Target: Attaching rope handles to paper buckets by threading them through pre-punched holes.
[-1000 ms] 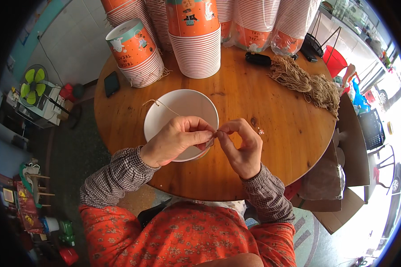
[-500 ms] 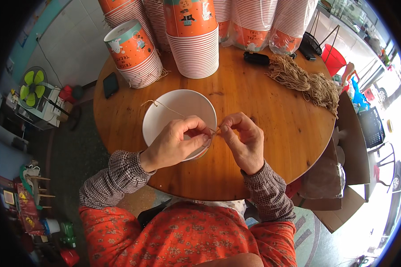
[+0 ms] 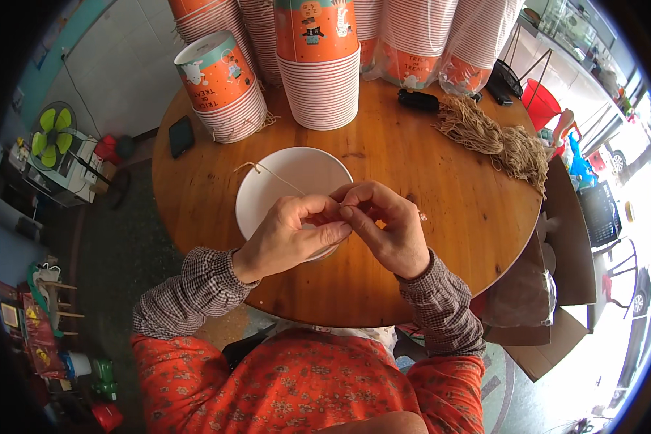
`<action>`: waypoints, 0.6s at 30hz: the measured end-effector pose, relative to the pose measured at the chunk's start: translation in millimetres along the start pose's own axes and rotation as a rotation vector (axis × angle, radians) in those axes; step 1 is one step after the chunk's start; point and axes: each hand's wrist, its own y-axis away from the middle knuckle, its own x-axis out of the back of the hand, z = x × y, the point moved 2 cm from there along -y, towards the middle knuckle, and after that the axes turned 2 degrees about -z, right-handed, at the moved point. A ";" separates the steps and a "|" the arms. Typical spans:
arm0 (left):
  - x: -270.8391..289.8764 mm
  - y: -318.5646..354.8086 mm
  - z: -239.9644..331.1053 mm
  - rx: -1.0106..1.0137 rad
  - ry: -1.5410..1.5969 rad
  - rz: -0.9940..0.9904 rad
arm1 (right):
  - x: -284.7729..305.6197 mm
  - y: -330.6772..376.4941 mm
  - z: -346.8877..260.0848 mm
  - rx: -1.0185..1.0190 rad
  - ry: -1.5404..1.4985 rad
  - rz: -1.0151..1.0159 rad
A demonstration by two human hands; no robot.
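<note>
A white paper bucket stands on the wooden table in front of me, its open mouth facing up. A thin tan string is knotted at its far left rim and runs across the mouth to my fingers. Over the right side of the rim, my left hand pinches the string between thumb and fingers. Close against it, my right hand is closed with thumb and index finger pressed together at the string's end. The fingertips of both hands meet and hide the end itself.
Stacked orange paper buckets stand at the back, some in clear plastic. A bundle of tan strings lies at the right, beside a black object. A phone rests at the left. An open cardboard box stands beyond the right edge.
My right hand has moved slightly left, and its fingertips now meet my left hand's. The bit of string visible between them before is now covered.
</note>
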 end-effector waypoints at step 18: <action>10.3 6.5 -4.1 0.034 0.284 0.023 | 3.2 -6.3 -5.0 -0.151 -0.212 -0.166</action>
